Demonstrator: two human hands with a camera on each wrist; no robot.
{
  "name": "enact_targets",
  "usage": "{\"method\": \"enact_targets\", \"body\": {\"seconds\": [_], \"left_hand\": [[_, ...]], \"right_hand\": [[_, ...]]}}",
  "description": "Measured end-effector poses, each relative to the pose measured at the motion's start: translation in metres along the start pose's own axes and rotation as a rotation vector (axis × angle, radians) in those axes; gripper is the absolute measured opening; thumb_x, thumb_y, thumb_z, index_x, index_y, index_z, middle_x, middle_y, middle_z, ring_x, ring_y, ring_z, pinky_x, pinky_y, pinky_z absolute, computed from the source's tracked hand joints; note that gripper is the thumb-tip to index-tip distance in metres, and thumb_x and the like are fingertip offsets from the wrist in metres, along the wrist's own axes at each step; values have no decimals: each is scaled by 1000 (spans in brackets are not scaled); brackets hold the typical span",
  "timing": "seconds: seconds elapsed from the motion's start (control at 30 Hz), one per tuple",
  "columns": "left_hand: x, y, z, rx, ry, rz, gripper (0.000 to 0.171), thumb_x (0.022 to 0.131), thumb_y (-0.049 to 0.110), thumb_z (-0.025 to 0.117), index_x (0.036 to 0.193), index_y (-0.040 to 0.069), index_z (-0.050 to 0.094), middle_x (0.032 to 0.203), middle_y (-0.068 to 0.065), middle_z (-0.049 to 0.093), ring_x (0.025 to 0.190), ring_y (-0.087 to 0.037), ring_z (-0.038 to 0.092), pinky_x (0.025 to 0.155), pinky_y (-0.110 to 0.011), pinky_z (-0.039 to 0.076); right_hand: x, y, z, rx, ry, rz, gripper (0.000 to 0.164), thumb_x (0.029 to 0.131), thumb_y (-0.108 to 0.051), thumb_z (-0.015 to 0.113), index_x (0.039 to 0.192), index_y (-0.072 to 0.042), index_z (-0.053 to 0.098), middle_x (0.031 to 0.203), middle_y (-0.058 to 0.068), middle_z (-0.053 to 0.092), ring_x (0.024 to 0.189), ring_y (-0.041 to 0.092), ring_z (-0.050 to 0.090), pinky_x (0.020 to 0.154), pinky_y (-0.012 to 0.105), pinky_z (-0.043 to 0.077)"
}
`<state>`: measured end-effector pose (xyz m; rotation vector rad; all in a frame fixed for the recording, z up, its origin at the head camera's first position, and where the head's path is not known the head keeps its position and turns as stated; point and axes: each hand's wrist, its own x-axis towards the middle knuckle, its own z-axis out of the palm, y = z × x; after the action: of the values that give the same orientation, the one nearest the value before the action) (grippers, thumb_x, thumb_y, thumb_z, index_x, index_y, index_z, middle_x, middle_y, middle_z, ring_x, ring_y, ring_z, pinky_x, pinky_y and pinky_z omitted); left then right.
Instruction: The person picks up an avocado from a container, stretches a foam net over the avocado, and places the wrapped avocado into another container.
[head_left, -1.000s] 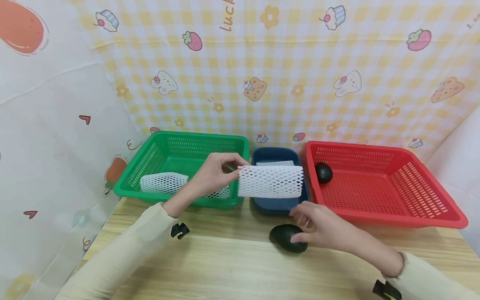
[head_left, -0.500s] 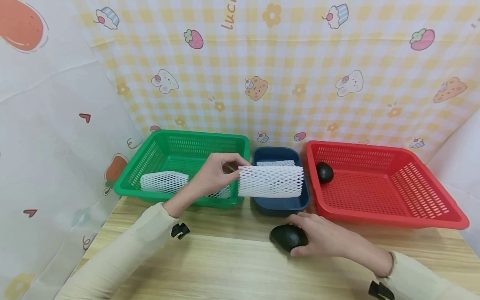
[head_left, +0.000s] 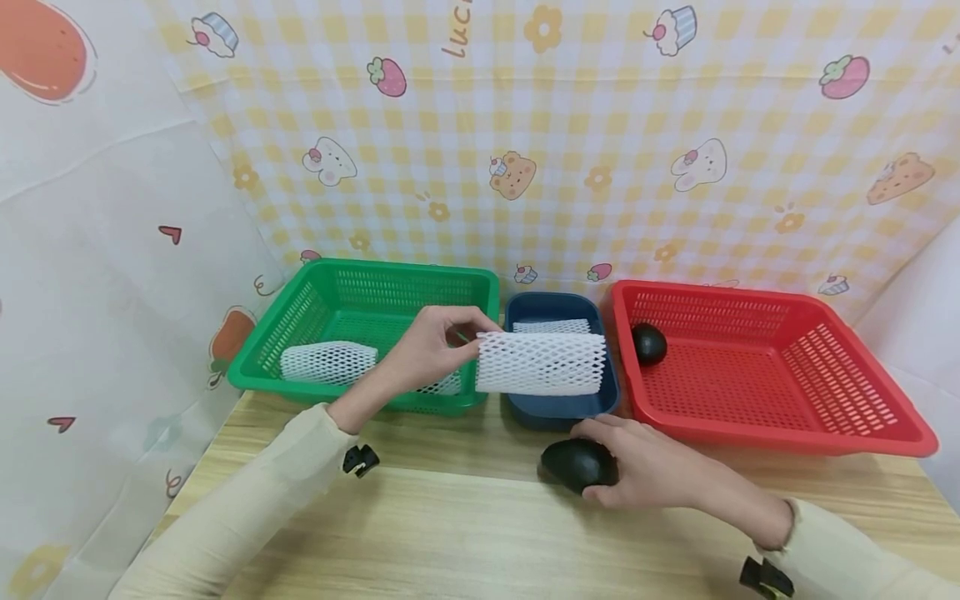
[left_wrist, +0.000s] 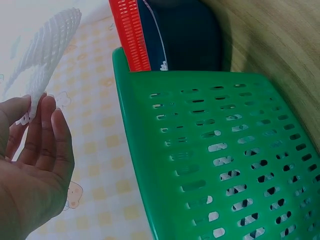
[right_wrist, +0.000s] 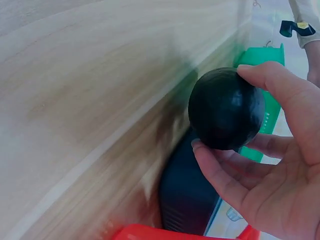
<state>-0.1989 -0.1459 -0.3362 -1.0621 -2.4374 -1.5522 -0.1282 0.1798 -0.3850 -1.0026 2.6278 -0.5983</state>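
My left hand (head_left: 438,346) pinches one end of a white foam net sleeve (head_left: 542,363), held level above the blue bin (head_left: 558,412). In the left wrist view, thumb and fingertips grip the edge of that sleeve (left_wrist: 45,52). A dark avocado (head_left: 577,465) is in my right hand (head_left: 648,467), thumb on one side and fingers on the other. The right wrist view has the avocado (right_wrist: 226,109) between thumb and fingertips, just off the wooden table. Another foam net (head_left: 551,327) lies inside the blue bin, partly hidden behind the held sleeve.
On the left, a green basket (head_left: 360,271) contains net-wrapped pieces (head_left: 328,364). A red basket (head_left: 750,433) at the right holds another dark avocado (head_left: 648,344). The wooden table (head_left: 450,533) runs along the front, and a patterned cloth (head_left: 450,125) hangs behind.
My right hand has closed round the avocado and lifted it slightly off the table. The left hand and its foam net sleeve stay almost still.
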Motion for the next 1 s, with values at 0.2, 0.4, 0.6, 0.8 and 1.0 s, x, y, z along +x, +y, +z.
{"method": "enact_targets", "body": {"seconds": [0.2, 0.4, 0.6, 0.8, 1.0], "left_hand": [[-1, 0, -1, 6, 4, -6, 25, 93, -6, 63, 106, 10, 77, 99, 3, 72, 82, -16, 64, 70, -48, 56], [-2, 0, -2, 9, 7, -8, 25, 93, -5, 63, 107, 10, 77, 100, 3, 72, 83, -15, 65, 70, -43, 56], [-2, 1, -3, 15, 11, -13, 21, 95, -2, 65, 107, 11, 77, 101, 3, 72, 83, -15, 65, 69, -35, 56], [-3, 1, -4, 24, 17, -24, 20, 95, 0, 67, 107, 11, 77, 100, 4, 72, 83, -16, 65, 70, -36, 56], [-4, -1, -4, 19, 15, -26, 18, 95, 1, 68, 107, 11, 77, 100, 3, 72, 83, -15, 66, 71, -40, 57]], "right_hand": [[-3, -4, -8, 5, 24, -22, 61, 76, -39, 89, 127, -18, 64, 113, -9, 61, 95, 12, 58, 72, 27, 54], [-8, -6, -22, 15, 71, -42, 63, 75, -37, 91, 128, -18, 63, 114, -8, 60, 93, 13, 58, 70, 27, 54], [-11, -4, -39, -6, 113, -44, 65, 75, -30, 92, 130, -17, 61, 118, -5, 60, 96, 15, 58, 72, 33, 57], [-16, 4, -60, -68, 195, -49, 69, 73, -24, 93, 133, -20, 60, 122, -3, 59, 100, 16, 58, 76, 33, 55], [-22, 9, -79, -90, 283, -56, 75, 69, -19, 96, 134, -23, 59, 119, -4, 59, 98, 16, 57, 73, 31, 56]]}}
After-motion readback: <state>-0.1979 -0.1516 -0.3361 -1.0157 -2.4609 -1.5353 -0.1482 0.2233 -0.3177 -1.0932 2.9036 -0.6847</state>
